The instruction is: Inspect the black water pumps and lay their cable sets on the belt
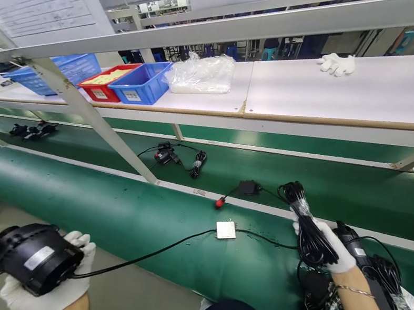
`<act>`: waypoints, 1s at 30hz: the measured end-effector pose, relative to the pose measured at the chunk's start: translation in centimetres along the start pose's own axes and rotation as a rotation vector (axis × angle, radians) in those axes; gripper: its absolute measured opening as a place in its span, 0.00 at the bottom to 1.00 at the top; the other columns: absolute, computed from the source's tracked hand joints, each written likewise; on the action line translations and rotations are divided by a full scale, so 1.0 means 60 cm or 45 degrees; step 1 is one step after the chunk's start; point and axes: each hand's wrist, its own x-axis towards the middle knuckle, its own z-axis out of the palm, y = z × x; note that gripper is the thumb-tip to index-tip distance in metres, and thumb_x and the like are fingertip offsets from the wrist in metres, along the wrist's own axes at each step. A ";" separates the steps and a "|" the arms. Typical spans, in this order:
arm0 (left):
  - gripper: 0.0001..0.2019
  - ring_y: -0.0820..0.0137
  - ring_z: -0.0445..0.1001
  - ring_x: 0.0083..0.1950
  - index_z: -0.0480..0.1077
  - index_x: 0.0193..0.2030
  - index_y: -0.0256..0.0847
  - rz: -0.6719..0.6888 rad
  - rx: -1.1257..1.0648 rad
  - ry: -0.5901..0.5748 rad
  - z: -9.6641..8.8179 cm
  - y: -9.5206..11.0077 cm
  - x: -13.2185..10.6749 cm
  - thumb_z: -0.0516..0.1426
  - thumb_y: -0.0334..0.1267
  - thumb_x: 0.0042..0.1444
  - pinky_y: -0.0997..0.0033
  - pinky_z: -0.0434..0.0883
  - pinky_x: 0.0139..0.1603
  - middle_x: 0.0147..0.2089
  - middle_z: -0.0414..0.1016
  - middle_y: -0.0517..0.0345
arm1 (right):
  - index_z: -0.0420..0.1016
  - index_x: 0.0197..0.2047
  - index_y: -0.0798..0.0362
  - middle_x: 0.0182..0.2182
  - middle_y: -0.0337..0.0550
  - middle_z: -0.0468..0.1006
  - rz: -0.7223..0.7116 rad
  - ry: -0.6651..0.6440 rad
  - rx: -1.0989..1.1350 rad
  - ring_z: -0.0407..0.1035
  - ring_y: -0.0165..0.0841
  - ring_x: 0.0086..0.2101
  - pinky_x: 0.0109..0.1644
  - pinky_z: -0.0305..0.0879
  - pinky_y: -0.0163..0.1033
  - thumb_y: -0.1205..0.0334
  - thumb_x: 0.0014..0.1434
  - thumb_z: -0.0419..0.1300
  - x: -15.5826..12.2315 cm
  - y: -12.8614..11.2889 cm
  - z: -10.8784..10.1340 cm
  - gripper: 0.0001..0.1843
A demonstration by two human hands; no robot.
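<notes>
My left hand (60, 279), in a white glove, is closed round a black pump-like device (23, 253) with a white label, held low at the bottom left off the belt. A black cable (158, 250) runs from it across the green belt (102, 206) to a small white square part (226, 229). My right hand (329, 246), also gloved, grips a bundled coil of black cable (303, 209) above the belt at the right. A red-tipped lead (218, 203) and a small black box (248, 187) lie just left of that coil.
More black cable bundles (382, 298) lie on the belt under my right forearm. Two further cable sets (169, 156) (33, 130) sit on the far belt lane. On the white shelf stand blue (142, 82) and red bins (105, 84), a plastic bag (201, 74) and a white glove (337, 64). A slanted metal strut (89, 115) crosses the left.
</notes>
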 end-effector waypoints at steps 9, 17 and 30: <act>0.38 0.60 0.75 0.44 0.71 0.58 0.41 -0.501 -0.484 -0.330 0.030 -0.029 -0.029 0.61 0.61 0.42 0.60 0.80 0.37 0.47 0.75 0.48 | 0.79 0.36 0.48 0.36 0.52 0.86 0.147 -0.040 -0.146 0.80 0.57 0.44 0.52 0.75 0.57 0.46 0.40 0.62 -0.052 0.105 0.097 0.21; 0.33 0.52 0.78 0.53 0.74 0.55 0.44 -1.150 -0.251 -0.353 0.119 -0.141 -0.159 0.52 0.68 0.57 0.48 0.78 0.50 0.53 0.78 0.43 | 0.83 0.32 0.37 0.34 0.48 0.87 0.351 -0.324 -0.956 0.81 0.63 0.45 0.53 0.76 0.62 0.52 0.32 0.62 -0.096 0.162 0.159 0.18; 0.13 0.63 0.76 0.42 0.76 0.42 0.37 -1.578 -0.802 -0.068 0.225 -0.189 -0.254 0.61 0.45 0.58 0.64 0.71 0.42 0.43 0.77 0.48 | 0.74 0.43 0.46 0.22 0.35 0.70 -0.104 -0.762 -0.525 0.66 0.34 0.24 0.32 0.67 0.39 0.33 0.68 0.45 -0.220 -0.056 0.325 0.29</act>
